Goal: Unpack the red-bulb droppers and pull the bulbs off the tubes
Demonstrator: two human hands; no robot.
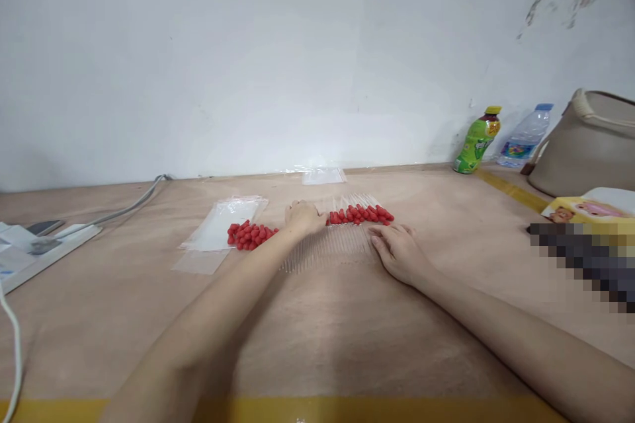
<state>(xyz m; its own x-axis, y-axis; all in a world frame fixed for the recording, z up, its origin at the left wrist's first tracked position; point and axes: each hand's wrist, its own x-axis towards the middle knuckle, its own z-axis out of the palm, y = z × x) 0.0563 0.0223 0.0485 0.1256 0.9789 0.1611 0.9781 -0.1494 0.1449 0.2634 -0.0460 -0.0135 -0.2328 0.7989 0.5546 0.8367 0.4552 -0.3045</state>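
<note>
A row of clear thin tubes with red tips [347, 228] lies side by side on the wooden table [317, 337]. My left hand [303, 217] rests at the left end of the red tips, fingers curled down onto them. A separate heap of red-tipped pieces [249, 234] lies just left of that hand. My right hand [397, 250] lies flat with fingers stretched out, touching the right edge of the clear tubes.
A stack of clear plastic bags [223, 225] lies left of the heap, another bag [323, 176] near the wall. A green bottle [477, 140], a water bottle [524, 136] and a beige bag [590, 145] stand at the right. A power strip [49, 248] with cable lies at the left.
</note>
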